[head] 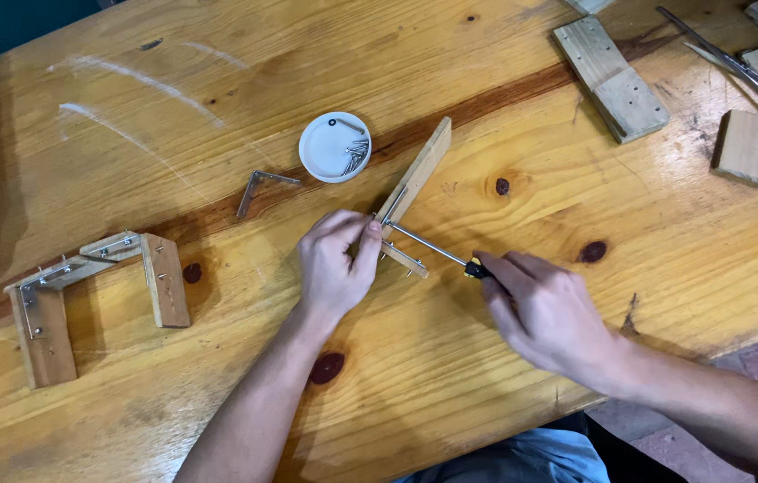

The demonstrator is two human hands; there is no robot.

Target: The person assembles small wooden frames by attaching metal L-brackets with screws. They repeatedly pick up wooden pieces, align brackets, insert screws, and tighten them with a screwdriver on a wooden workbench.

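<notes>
The left hand [336, 259] pins the wooden strip [415, 174] to the table [218, 89], steadying it just beyond its fingertips, while the right hand [544, 309] grips the screwdriver [433, 248], tip aimed at the bracket.

From my feed I count one white dish [334, 147] of screws, one loose metal corner bracket [258, 189], one screwdriver [437, 248] — and one three-piece wooden frame [93, 295] at the left, two hands working.
</notes>
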